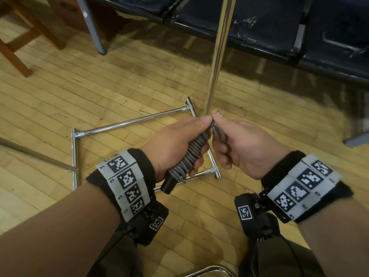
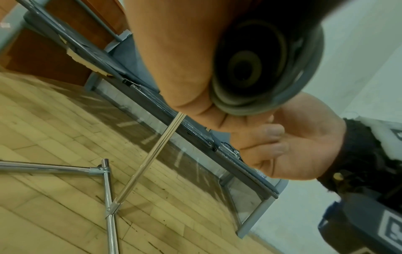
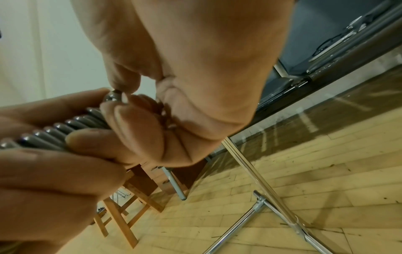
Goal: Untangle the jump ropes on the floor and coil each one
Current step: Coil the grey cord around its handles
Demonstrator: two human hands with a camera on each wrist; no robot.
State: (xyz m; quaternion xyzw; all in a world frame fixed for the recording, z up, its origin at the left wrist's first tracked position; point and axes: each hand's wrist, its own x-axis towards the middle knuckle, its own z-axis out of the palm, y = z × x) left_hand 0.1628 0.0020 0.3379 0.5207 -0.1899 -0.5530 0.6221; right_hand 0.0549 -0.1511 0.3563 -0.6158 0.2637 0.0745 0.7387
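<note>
A grey jump rope (image 1: 191, 154) is wound in tight turns round its black handles (image 1: 168, 184). My left hand (image 1: 179, 140) grips this bundle, thumb on top. In the left wrist view the round end of the black handles (image 2: 245, 68) with grey rope round it fills the upper middle. My right hand (image 1: 229, 136) pinches the rope's loose end (image 1: 216, 131) at the top of the bundle, its other fingers curled. The right wrist view shows the grey rope coils (image 3: 58, 130) between my left hand's fingers (image 3: 91, 139) and my right hand's fingertips (image 3: 121, 82) on the end.
A chrome tube frame (image 1: 129, 122) lies on the wooden floor (image 1: 79, 92) under my hands, with an upright chrome pole (image 1: 219, 52) rising from it. Dark bench seats (image 1: 259, 27) stand behind. Wooden furniture legs (image 1: 16, 54) are at the far left.
</note>
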